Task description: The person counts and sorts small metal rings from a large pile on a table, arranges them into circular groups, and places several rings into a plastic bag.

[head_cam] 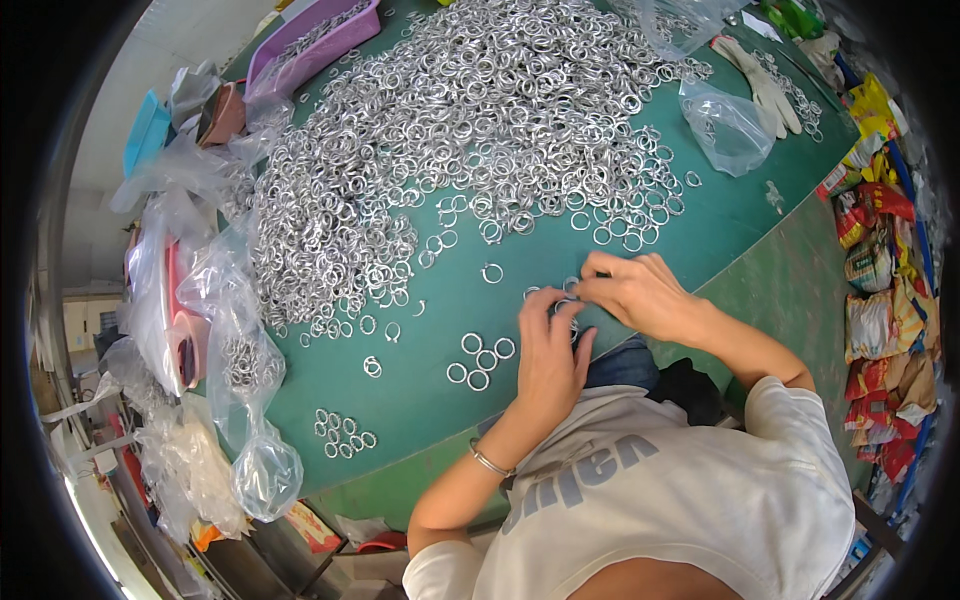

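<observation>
My left hand (551, 356), with a metal bangle (491, 460) on its wrist, is over the green tabletop (420, 405) near its front edge. Its fingers are spread over a few silver metal rings (531, 292) and partly cover them. My right hand (641, 292) is close beside it, thumb and fingertips drawn together at another ring (571, 285). Whether either hand grips a ring is hidden by the fingers. Left of my left hand, several larger rings (487, 360) lie flat in a small cluster. A single ring (492, 273) with a small tab lies farther in.
A large heap of metal rings (510, 97) covers the table's far side. Smaller rings (345, 433) are grouped at front left. Around them are a purple bin (311, 52), plastic bags (225, 300), a clear bag (727, 127) and a white glove (761, 86). Colourful packets (874, 262) line the right.
</observation>
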`<state>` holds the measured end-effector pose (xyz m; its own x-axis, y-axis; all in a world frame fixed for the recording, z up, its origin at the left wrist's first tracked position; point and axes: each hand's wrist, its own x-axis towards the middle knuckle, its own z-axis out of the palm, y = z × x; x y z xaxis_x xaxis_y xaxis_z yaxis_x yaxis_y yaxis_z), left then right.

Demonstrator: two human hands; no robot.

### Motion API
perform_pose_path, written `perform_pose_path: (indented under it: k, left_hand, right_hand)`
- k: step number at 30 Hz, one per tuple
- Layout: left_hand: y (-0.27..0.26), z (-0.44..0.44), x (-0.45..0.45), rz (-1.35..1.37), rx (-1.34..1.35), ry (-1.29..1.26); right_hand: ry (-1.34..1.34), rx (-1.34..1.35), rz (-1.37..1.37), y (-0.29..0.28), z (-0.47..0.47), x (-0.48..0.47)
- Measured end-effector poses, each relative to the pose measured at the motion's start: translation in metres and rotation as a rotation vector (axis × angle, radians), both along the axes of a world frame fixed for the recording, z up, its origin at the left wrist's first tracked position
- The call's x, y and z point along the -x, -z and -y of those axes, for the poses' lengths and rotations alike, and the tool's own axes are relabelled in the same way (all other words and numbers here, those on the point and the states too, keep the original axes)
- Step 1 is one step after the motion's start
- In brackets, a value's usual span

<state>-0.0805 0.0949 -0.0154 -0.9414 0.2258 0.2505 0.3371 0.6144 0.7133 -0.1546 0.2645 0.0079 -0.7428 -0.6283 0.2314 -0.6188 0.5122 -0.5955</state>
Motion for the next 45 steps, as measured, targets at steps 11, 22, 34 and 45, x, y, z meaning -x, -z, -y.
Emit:
perform_pose_path:
  k: [11,22,34,45]
  left_hand:
    - [-0.004,-0.009,0.008,-0.014,0.036,0.027]
    - [-0.031,-0.020,0.055,-0.093,0.169,0.129]
    - [-0.016,-0.041,0.097,-0.167,0.239,0.212]
    - [-0.018,-0.013,0.101,-0.174,0.179,0.181]
  right_hand:
    - [0.184,-0.047,-0.135,0.004,-0.008,-0.017]
    - [0.356,-0.112,-0.055,-0.001,-0.025,-0.030]
    - [0.623,-0.121,-0.226,0.016,-0.056,0.007]
    - [0.495,0.055,-0.132,-0.003,-0.049,0.008]
